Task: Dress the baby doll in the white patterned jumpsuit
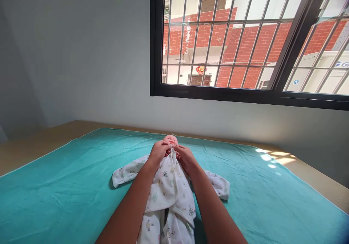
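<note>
A small pink baby doll [170,139] lies face up on a smooth blue-green cloth sheet [68,189], which covers most of a light brown tabletop [51,132]. Just below the doll's face, a soft white shirt with little printed pictures [163,189] lies with its sleeves out wide, one on each side.

The left hand [159,154] and the right hand [186,158] meet right under the doll's chin. The fingers of both hands are bent and look to be pinching the shirt's neck edge, near a thin white tie [173,161] that hangs down the front.

So the step now seems to be fixing the shirt's neck. The next move likely needs small, gentle finger work there. White printed pants [152,226] lie below the doll's shirt.

I see no box or cup. I can't tell if the doll's arms are inside the sleeves.
</note>
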`<state>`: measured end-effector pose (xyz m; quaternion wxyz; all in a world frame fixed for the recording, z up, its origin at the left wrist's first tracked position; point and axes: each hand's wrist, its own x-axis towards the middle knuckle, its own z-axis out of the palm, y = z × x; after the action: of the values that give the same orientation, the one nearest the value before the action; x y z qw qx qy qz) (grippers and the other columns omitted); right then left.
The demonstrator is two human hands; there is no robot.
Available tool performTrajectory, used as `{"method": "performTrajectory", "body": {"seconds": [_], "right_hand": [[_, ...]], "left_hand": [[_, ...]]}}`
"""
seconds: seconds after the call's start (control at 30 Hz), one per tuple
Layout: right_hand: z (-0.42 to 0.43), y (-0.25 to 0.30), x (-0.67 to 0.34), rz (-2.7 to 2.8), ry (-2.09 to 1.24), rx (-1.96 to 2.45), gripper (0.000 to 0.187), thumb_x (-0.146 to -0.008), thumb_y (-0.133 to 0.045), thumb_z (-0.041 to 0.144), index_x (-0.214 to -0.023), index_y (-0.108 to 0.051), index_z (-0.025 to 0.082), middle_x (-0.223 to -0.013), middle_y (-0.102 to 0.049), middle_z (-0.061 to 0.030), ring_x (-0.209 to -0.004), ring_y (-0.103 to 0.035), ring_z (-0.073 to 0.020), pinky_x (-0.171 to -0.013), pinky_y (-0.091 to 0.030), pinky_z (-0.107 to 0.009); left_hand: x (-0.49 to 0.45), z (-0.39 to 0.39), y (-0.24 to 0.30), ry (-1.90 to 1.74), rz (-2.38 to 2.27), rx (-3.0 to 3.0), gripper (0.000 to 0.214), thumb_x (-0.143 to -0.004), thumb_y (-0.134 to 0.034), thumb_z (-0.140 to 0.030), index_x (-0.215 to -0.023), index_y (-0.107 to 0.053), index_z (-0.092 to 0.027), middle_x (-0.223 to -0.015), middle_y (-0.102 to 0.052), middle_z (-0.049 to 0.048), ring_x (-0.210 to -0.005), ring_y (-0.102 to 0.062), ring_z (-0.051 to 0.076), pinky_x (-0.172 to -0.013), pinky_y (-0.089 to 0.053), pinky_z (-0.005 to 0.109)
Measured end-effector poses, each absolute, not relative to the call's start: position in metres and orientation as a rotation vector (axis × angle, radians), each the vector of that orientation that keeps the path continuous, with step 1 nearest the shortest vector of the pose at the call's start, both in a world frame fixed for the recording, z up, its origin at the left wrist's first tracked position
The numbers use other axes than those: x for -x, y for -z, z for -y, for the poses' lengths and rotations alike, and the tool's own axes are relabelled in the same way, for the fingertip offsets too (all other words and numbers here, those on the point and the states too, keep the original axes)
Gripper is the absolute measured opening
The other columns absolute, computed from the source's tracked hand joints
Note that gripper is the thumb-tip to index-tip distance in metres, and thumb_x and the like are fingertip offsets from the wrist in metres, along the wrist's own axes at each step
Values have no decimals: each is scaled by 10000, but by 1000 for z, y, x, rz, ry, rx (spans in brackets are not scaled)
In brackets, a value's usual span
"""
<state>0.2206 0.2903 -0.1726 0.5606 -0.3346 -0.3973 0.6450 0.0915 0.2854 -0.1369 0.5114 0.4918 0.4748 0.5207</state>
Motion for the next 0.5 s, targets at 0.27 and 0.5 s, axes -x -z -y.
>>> {"method": "performTrajectory", "body": {"seconds": [0.27,0.5], "right_hand": [[-289,171,-228,921,-1626,702,156,-699,-780,187,-761,-663,104,-675,-647,-27,-535,-541,-66,-545,-477,-155],[-294,172,-224,911,-1582,783,159,-637,-774,96,-749,-661,108,-580,-595,12,-431,-431,-30,-400,-360,-123]], "left_hand": [[-95,-289,141,-1254,-1234,-1293,65,-723,-597,-121,-723,-541,-153,-548,-573,-23,-499,-526,85,-495,-361,190],[-96,-288,139,-1269,-1354,-1441,200,-729,-699,-301,-671,-556,-174,-612,-629,11,-581,-560,138,-574,-381,238]]}}
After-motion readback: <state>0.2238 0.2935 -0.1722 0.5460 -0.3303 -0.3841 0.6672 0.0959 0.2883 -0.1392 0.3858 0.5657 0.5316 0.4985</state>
